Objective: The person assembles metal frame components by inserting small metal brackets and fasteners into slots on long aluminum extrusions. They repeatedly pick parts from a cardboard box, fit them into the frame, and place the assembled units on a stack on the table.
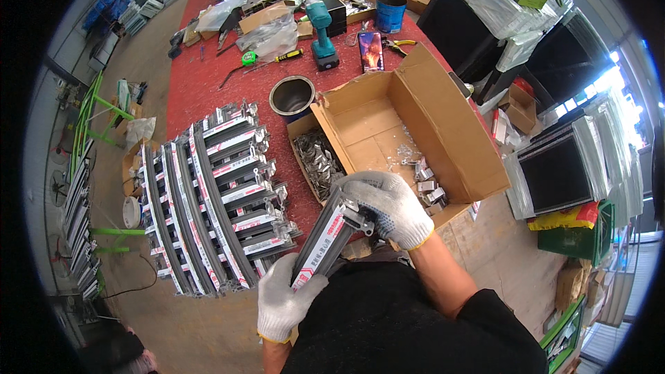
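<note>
Left hand: I see my left hand (pixel 282 298), white-gloved, closed around the near, lower end of the aluminium profile (pixel 324 239); grip is full, fingers wrapped.
Right hand: my right hand (pixel 389 206), also gloved, is closed over the far, upper end of the same profile, where a metal corner bracket (pixel 358 216) sits; whether the fingers pinch the bracket itself I cannot tell.
Profile position: held in the air close to my chest, over the near table edge, between the stack and the box.
Surroundings: stack of profiles (pixel 211 208) lies just left of the held piece, ends with brackets pointing right; open cardboard box (pixel 415 131) stands just right and beyond, loose metal brackets (pixel 317 161) in its left compartment, a few more by its near wall; a dark metal cup (pixel 291 95) stands behind the box corner; a teal cordless drill (pixel 322 34) and a blue bucket (pixel 390 11) stand farther back, well apart.
Obstructions: the box flap sits near my right hand; the stack's bracket ends are near the profile's left side.
Edges and room: red table (pixel 197 90) ends near my body; the bare strip between stack and box is narrow.
Axis: long axis runs from lower left to upper right, tilted, bracket end away from me.
</note>
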Demonstrator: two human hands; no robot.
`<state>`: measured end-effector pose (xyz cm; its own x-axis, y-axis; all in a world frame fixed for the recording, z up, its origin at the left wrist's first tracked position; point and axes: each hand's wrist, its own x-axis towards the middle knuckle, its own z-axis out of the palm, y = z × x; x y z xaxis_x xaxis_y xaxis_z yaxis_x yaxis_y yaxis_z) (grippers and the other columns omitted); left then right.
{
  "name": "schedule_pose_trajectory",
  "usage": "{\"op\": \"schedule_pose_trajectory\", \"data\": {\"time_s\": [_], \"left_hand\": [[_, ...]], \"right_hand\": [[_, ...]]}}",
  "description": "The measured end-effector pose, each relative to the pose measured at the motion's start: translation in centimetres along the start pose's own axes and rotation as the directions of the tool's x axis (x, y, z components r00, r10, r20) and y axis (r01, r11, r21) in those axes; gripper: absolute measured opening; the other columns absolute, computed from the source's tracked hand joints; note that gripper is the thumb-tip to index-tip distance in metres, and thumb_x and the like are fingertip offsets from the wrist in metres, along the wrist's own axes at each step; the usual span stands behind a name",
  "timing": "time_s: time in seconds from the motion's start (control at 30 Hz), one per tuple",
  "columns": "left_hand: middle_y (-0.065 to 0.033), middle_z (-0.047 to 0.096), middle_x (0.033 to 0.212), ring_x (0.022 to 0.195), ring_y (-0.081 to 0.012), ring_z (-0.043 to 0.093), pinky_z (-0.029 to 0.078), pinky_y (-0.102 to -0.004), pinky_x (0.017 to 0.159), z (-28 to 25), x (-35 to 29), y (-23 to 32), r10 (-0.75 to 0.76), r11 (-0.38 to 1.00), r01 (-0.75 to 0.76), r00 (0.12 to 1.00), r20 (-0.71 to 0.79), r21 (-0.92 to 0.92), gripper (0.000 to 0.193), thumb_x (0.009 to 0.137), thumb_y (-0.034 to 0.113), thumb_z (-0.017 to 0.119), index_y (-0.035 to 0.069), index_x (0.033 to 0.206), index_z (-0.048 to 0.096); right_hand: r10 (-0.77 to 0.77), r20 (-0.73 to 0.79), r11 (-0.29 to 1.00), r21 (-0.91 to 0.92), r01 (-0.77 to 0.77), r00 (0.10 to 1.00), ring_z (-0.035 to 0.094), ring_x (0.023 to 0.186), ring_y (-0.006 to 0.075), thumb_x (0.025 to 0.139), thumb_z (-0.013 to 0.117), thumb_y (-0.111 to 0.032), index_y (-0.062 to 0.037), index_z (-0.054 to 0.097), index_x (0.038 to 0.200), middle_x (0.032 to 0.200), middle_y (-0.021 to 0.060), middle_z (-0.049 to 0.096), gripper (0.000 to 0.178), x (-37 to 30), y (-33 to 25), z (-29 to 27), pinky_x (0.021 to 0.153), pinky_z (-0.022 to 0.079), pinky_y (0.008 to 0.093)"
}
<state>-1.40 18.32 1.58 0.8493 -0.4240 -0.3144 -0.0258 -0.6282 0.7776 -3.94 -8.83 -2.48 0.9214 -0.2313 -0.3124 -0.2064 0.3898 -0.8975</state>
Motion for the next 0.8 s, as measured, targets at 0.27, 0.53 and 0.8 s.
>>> {"op": "schedule_pose_trajectory", "data": {"time_s": [0.27,0.53,0.8], "left_hand": [[-0.0268,0.079,0.104,0.096,-0.0418,0.08,0.061,-0.0467,0.085,-0.5,-0.4,-0.3,-0.039,0.998,0.036,0.998,0.057,0.051,0.05,0.08,0.024,0.095,-0.004,0.118,0.078],[-0.0217,0.082,0.104,0.093,-0.0243,0.08,0.062,-0.0395,0.086,-0.3,-0.5,0.0,-0.015,0.998,0.01,0.996,0.087,0.055,0.05,0.082,0.02,0.09,-0.007,0.122,0.078],[-0.0231,0.081,0.104,0.093,-0.0283,0.08,0.062,-0.0405,0.087,-0.4,-0.5,0.5,-0.016,0.999,0.01,0.994,0.112,0.052,0.055,0.082,0.023,0.09,-0.008,0.125,0.077]], "right_hand": [[0.035,0.123,0.999,-0.033,-0.031,0.992,0.073,0.084,0.0132,0.104,0.079,-0.026,0.0044,0.084,0.118,0.097,0.0072,0.08,0.034,0.4,-0.5,-1.2,0.08,0.06,0.0312],[0.0,0.088,1.0,-0.028,0.003,0.996,0.071,0.085,0.0119,0.104,0.076,-0.029,0.0044,0.08,0.119,0.1,0.0058,0.079,0.037,0.7,1.3,-1.1,0.079,0.06,0.0299],[0.049,0.169,0.972,0.22,-0.086,0.984,0.074,0.091,0.0174,0.1,0.081,-0.024,0.001,0.077,0.12,0.102,0.0072,0.078,0.032,1.1,3.6,-1.0,0.08,0.062,0.0336]]}}
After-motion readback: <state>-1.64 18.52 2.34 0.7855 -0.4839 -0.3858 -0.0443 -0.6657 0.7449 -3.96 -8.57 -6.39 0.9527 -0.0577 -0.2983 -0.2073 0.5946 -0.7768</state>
